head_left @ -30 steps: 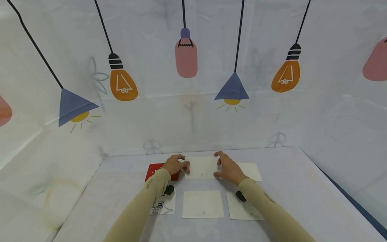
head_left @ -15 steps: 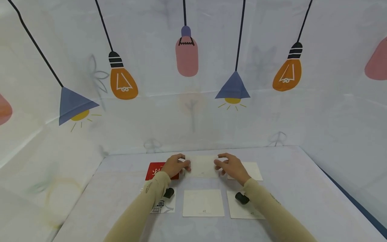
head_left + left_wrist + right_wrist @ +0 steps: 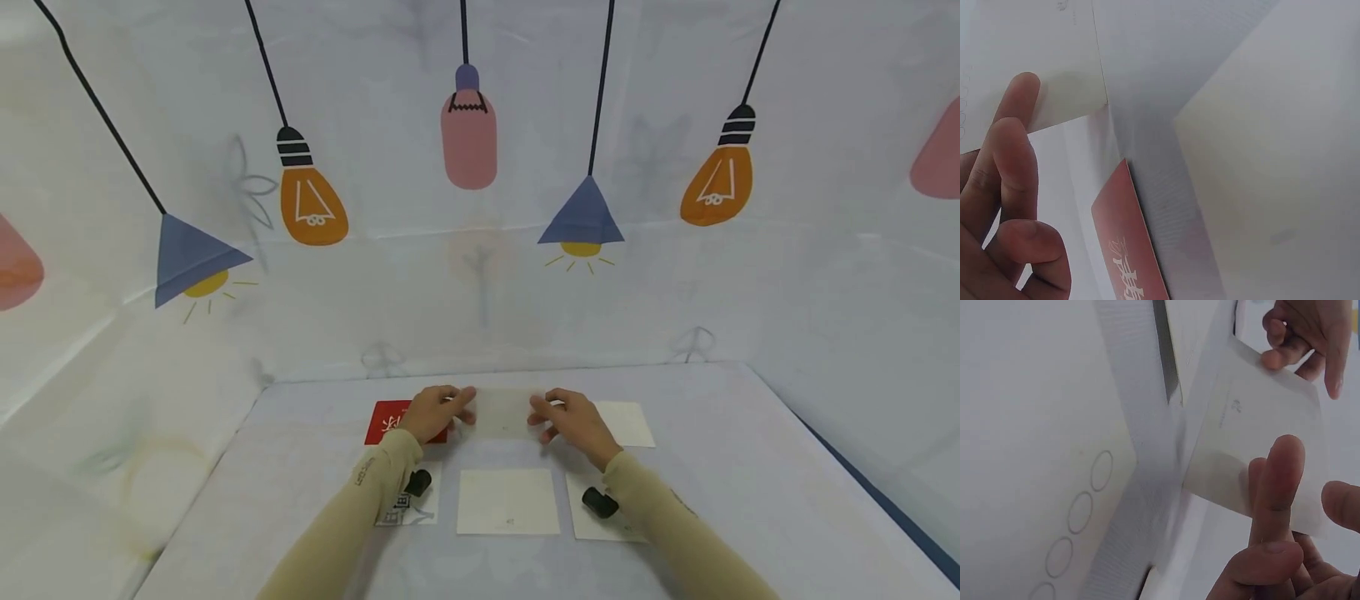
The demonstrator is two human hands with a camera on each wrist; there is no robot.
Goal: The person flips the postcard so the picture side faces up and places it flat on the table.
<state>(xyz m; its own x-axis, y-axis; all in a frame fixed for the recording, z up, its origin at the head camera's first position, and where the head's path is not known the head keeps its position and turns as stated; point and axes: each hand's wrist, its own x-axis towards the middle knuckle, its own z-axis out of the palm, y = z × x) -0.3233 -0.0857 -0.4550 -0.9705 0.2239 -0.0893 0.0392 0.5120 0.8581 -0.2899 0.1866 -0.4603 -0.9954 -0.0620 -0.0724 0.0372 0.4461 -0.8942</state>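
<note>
A cream postcard (image 3: 502,413) with small print lies between the two hands at the back middle in the head view. At its left side edge is the left hand (image 3: 437,413), fingers bent and fingertips on the card. The right hand (image 3: 573,422) holds the opposite edge, its thumb and fingers bent there. In the right wrist view the postcard (image 3: 1254,437) spans between the left fingers (image 3: 1282,357) and the right fingers (image 3: 1282,481). The left wrist view has a left fingertip (image 3: 1022,87) over the card's corner. Whether the card touches the table cannot be told.
A red postcard (image 3: 386,423) with white writing lies left of the hands. In front lie a white postcard (image 3: 427,510) with dark characters and cream postcards (image 3: 508,502), (image 3: 585,525). Another cream postcard (image 3: 628,423) lies right. A white fabric wall (image 3: 315,333) closes the back.
The postcard between the hands looks greyer and narrower now. The left hand has shifted slightly right with it, and the right hand's fingers have changed their hold at the edge.
</note>
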